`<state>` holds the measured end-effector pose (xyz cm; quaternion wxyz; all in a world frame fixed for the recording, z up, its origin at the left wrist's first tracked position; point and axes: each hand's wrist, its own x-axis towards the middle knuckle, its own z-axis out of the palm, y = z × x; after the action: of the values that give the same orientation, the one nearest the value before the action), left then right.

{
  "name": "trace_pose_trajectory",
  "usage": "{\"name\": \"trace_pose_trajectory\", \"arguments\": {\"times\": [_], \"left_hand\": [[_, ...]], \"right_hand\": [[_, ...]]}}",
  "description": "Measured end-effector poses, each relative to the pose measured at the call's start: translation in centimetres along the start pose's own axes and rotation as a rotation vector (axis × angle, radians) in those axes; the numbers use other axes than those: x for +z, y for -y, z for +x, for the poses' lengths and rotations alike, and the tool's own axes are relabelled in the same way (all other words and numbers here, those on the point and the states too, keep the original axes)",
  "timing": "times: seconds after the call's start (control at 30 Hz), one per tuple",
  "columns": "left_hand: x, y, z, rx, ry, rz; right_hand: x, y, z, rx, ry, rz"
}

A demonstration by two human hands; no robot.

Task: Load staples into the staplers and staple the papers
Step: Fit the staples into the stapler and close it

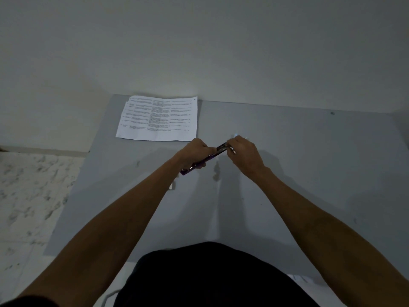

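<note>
A purple stapler (pixel 207 160) is held above the grey table (pixel 309 173), tilted with its far end up to the right. My left hand (pixel 195 152) grips its body. My right hand (pixel 243 155) pinches its metal far end (pixel 222 147) with the fingertips. A small stack of printed papers (pixel 158 118) lies flat at the table's far left, beyond both hands. A small pale object, perhaps a staple box (pixel 172 186), shows under my left forearm, mostly hidden.
The grey table meets a pale wall (pixel 199 52) at its far edge. Speckled floor (pixel 28 196) lies to the left of the table. A scuffed mark (pixel 216 171) sits on the tabletop below my hands.
</note>
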<state>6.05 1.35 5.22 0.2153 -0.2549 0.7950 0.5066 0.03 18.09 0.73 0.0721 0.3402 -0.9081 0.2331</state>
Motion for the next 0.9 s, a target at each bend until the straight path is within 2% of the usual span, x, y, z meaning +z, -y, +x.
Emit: {"name": "trace_pose_trajectory", "arguments": {"times": [0.1, 0.2, 0.33, 0.63, 0.9], "left_hand": [[-0.8, 0.0, -0.1, -0.049, 0.042, 0.005], [-1.6, 0.2, -0.3, -0.052, 0.071, 0.068], [-2.3, 0.1, -0.5, -0.047, 0.083, 0.169], [-2.3, -0.7, -0.7, -0.006, 0.144, 0.261], [-2.1, -0.3, -0.4, 0.005, 0.158, 0.263]], "right_hand": [[-0.3, -0.2, 0.1, -0.067, 0.023, -0.023], [-1.2, -0.5, 0.0, -0.083, 0.043, 0.071], [-2.5, -1.0, 0.3, -0.096, 0.145, 0.112], [-4.2, -0.1, 1.6, -0.15, 0.404, 0.012], [-4.5, 0.0, 1.7, -0.159, 0.482, -0.053]]}}
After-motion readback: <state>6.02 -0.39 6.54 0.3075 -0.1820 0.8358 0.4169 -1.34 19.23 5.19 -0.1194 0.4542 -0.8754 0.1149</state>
